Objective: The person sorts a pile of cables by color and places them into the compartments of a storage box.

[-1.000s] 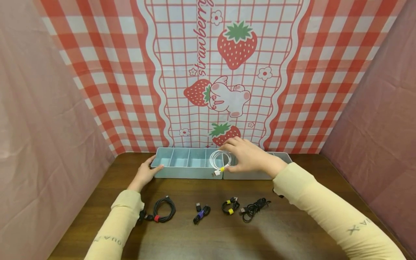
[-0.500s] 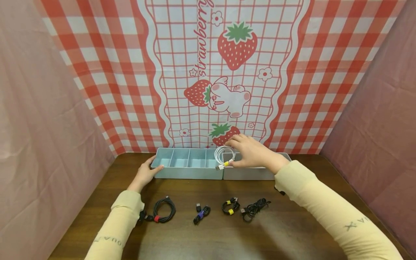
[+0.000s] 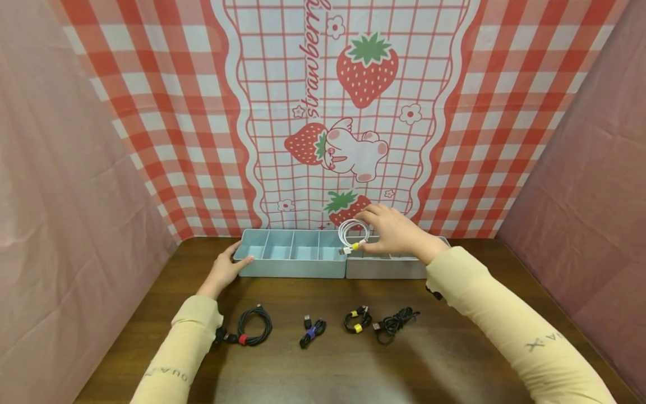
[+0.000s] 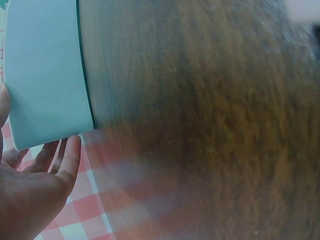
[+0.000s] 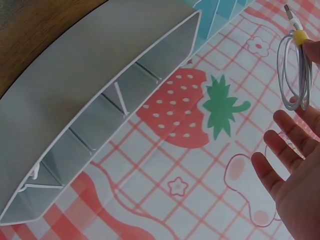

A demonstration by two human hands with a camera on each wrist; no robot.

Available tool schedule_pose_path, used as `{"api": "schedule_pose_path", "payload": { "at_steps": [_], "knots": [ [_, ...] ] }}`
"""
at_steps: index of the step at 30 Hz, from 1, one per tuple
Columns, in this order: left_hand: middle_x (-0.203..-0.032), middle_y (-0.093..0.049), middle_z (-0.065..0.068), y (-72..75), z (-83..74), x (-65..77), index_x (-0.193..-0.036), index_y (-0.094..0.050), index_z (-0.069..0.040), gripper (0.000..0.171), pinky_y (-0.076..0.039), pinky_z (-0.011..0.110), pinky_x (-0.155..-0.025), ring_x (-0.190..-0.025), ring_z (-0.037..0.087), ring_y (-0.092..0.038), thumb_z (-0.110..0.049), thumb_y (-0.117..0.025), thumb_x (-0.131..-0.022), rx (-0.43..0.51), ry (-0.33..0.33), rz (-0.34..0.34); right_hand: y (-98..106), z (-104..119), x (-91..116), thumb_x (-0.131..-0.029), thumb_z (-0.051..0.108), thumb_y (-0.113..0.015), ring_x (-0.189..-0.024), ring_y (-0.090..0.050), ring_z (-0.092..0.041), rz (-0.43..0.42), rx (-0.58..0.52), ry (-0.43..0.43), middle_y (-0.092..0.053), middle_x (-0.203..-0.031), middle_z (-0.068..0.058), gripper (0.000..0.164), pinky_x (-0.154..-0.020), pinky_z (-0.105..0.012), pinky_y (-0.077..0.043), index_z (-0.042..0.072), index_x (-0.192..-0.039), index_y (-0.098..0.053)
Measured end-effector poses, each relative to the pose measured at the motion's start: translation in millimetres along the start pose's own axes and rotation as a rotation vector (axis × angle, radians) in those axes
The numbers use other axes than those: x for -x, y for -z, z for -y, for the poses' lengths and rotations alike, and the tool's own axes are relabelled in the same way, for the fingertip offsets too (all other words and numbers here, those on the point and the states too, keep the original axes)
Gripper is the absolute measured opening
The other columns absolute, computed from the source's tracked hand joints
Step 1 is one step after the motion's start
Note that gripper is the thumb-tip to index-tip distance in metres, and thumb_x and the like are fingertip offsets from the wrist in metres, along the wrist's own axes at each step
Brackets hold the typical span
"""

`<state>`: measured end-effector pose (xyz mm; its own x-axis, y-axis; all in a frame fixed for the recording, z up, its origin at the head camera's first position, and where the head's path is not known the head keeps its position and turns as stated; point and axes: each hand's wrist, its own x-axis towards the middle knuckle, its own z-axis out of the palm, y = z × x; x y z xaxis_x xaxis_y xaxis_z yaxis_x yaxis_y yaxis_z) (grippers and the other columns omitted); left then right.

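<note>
My right hand (image 3: 396,233) pinches a coiled white USB cable (image 3: 351,233) between thumb and index finger. A yellow tie binds the coil, and its plug points away from the hand. In the right wrist view, the cable (image 5: 295,75) hangs above the grey divided box (image 5: 95,75), with the other fingers of the hand (image 5: 300,190) spread. At the far left, my left hand (image 3: 225,269) holds the end of the light blue divided box (image 3: 292,269), thumb over the front rim. The left wrist view has its fingers (image 4: 72,157) against the box's end wall.
Along the table (image 3: 262,381) lie a black cable with a red tie (image 3: 256,325), one with a purple tie (image 3: 312,332), one with yellow ties (image 3: 357,320) and an untied black cable (image 3: 396,324). A checked strawberry cloth (image 3: 282,168) hangs behind both boxes.
My right hand has lifted the white cable slightly and moved it right, from over the blue box to around where the two boxes meet. The left hand stays on the blue box.
</note>
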<state>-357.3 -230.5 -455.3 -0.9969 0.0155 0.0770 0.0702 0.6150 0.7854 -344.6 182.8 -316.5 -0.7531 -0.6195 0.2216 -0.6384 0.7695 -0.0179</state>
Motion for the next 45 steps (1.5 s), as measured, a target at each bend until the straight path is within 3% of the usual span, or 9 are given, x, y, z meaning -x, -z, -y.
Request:
{"api": "schedule_pose_path", "payload": {
  "at_steps": [12, 19, 36, 41, 45],
  "knots": [
    [-0.148, -0.03, 0.027, 1.4, 2.1, -1.2, -0.149, -0.025, -0.004, 0.071, -0.03, 0.058, -0.105, -0.134, 0.043, -0.031, -0.031, -0.06, -0.093, -0.012, 0.002, 0.008, -11, -12, -3, -0.077, 0.048, -0.072, -0.126, -0.042, -0.036, -0.03, 0.0, -0.111, -0.048, -0.136, -0.014, 0.071, -0.101, -0.057, -0.034, 0.01, -0.133, -0.051],
    [-0.147, -0.033, 0.027, 1.3, 4.2, -3.5, -0.149, -0.025, -0.004, 0.071, -0.032, 0.057, -0.104, -0.132, 0.043, -0.034, -0.03, -0.06, -0.093, -0.001, -0.012, 0.002, -21, -20, -4, -0.076, 0.047, -0.073, -0.124, -0.042, -0.034, -0.042, -0.003, -0.179, -0.049, -0.133, -0.014, 0.07, -0.1, -0.057, -0.036, 0.01, -0.132, -0.051],
    [-0.146, -0.034, 0.027, -0.5, 4.8, -4.8, -0.148, -0.028, -0.003, 0.071, -0.032, 0.056, -0.104, -0.132, 0.043, -0.035, -0.031, -0.062, -0.092, 0.011, -0.02, -0.018, -50, -37, -1, -0.079, 0.047, -0.069, -0.124, -0.042, -0.037, -0.064, -0.012, -0.24, -0.047, -0.135, -0.018, 0.07, -0.098, -0.06, -0.035, 0.008, -0.133, -0.05],
    [-0.144, -0.036, 0.029, -0.2, 5.2, -1.2, -0.147, -0.031, -0.004, 0.075, -0.033, 0.06, -0.101, -0.129, 0.046, -0.036, -0.041, -0.062, -0.09, 0.007, -0.066, -0.028, -58, -38, 0, -0.079, 0.046, -0.07, -0.126, -0.04, -0.039, -0.059, -0.023, -0.254, -0.045, -0.137, -0.02, 0.069, -0.099, -0.061, -0.033, 0.007, -0.133, -0.05],
    [-0.144, -0.035, 0.028, -0.7, 4.3, -0.2, -0.147, -0.031, -0.004, 0.075, -0.032, 0.06, -0.102, -0.13, 0.046, -0.035, -0.041, -0.062, -0.09, 0.007, -0.059, -0.024, -63, -37, 1, -0.079, 0.046, -0.07, -0.125, -0.042, -0.039, -0.059, -0.026, -0.252, -0.047, -0.136, -0.02, 0.071, -0.098, -0.061, -0.034, 0.005, -0.133, -0.05]
  ]
}}
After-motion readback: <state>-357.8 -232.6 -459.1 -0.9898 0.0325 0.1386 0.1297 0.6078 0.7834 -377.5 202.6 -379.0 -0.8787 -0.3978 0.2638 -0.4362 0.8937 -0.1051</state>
